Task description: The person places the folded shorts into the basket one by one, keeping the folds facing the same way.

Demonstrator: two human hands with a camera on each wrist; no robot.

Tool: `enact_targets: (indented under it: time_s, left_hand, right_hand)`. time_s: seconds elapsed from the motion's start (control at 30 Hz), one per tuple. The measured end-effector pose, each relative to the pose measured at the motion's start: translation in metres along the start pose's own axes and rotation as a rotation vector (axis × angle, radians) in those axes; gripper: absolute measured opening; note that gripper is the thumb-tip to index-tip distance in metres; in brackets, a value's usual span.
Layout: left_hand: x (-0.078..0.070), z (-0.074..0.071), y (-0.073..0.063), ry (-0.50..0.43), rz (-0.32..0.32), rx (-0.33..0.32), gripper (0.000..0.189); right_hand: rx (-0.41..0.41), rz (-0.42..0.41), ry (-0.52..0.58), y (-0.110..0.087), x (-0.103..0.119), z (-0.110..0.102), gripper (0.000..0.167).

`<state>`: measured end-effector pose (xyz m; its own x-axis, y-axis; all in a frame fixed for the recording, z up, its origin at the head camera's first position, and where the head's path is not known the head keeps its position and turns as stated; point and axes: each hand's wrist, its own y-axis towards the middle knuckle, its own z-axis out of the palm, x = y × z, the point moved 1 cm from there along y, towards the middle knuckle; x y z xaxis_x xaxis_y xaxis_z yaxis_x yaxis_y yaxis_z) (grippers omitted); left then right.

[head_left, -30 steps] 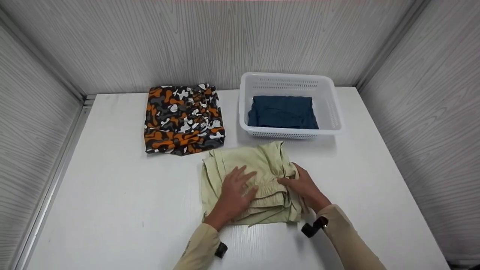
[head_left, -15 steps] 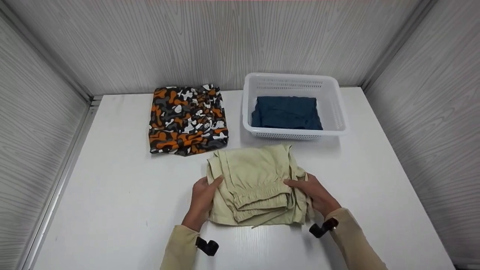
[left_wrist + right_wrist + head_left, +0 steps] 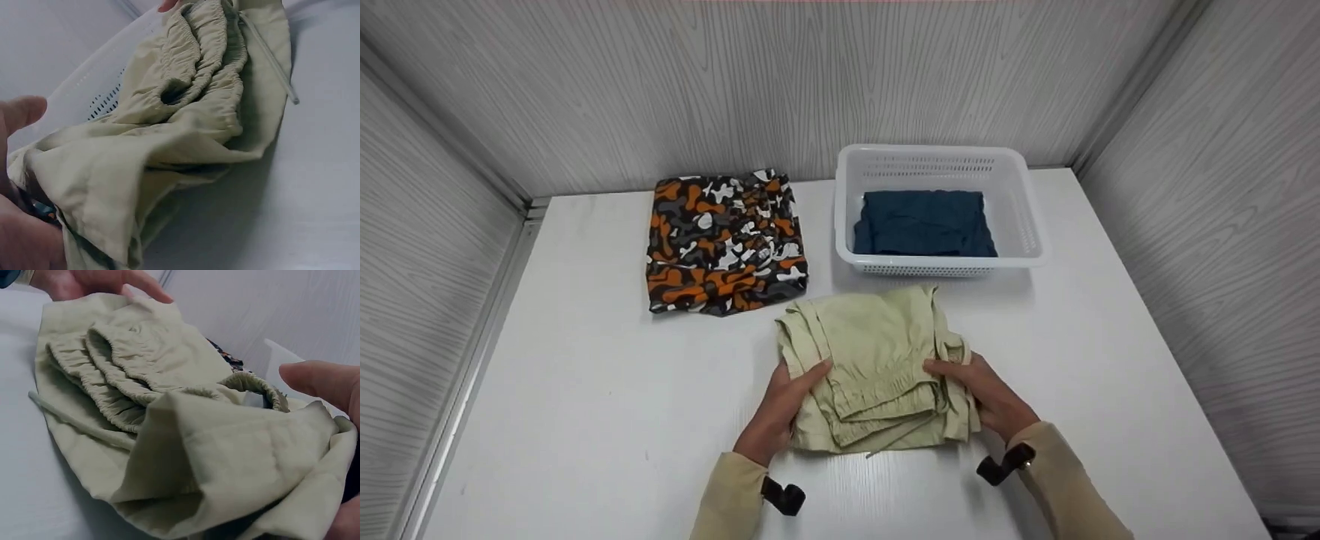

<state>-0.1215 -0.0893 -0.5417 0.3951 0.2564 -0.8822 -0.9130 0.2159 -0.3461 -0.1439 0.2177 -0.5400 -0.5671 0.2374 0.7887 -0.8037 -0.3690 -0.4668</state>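
A folded pair of khaki shorts [image 3: 877, 330] spans the space between both hands, its gathered elastic waistband facing the near side. My left hand [image 3: 776, 412] grips the left edge, thumb on top and fingers tucked underneath. On the opposite edge, my right hand [image 3: 994, 394] holds on the same way, its thumb lying by the waistband. In the left wrist view, the side of the shorts [image 3: 112, 174] sags in loose layers. A thin drawstring [image 3: 79, 422] sticks out from under the waistband in the right wrist view. The fingers beneath the cloth are mostly hidden.
Beyond the shorts, a white plastic basket [image 3: 945, 262] with slotted sides stands at the back right, holding a folded dark blue garment [image 3: 926, 225]. A folded orange, black and white camouflage garment [image 3: 727, 240] lies at the back left. Wood-grain walls enclose the white table [image 3: 585, 420].
My left hand has gone from lying spread on top of the shorts to gripping their left edge. The right hand keeps its hold and has shifted slightly right.
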Motion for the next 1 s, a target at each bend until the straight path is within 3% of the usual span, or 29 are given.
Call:
enact_targets:
  time_s: [0.13, 0.23, 0.33, 0.43, 0.57, 0.73, 0.83, 1.0]
  left_hand:
    - [0.006, 0.001, -0.001, 0.073, -0.016, 0.001, 0.082]
    - [0.01, 0.003, -0.004, 0.146, -0.002, -0.038, 0.084]
    - [0.011, 0.004, -0.013, 0.183, 0.036, -0.063, 0.081]
    - [0.003, 0.006, -0.023, 0.191, 0.08, -0.054, 0.077]
    - [-0.021, 0.013, -0.031, 0.181, 0.147, -0.005, 0.073]
    - [-0.06, 0.029, -0.025, 0.114, 0.221, 0.048, 0.071]
    - [-0.083, 0.043, -0.012, 0.056, 0.244, 0.06, 0.068]
    - [-0.12, 0.065, 0.025, 0.072, 0.194, -0.007, 0.066]
  right_hand:
    - [-0.094, -0.049, -0.12, 0.001, -0.001, 0.009, 0.068]
    - [-0.158, -0.098, -0.22, 0.0, -0.002, 0.014, 0.07]
    - [-0.153, -0.157, -0.292, -0.008, -0.001, 0.017, 0.068]
    - [-0.107, -0.215, -0.315, -0.019, 0.009, 0.021, 0.064]
    - [-0.034, -0.295, -0.298, -0.036, 0.033, 0.027, 0.061]
    - [-0.042, -0.371, -0.303, -0.048, 0.073, 0.033, 0.062]
    - [-0.061, -0.388, -0.299, -0.049, 0.098, 0.03, 0.063]
    - [-0.11, -0.387, -0.285, -0.039, 0.146, 0.018, 0.064]
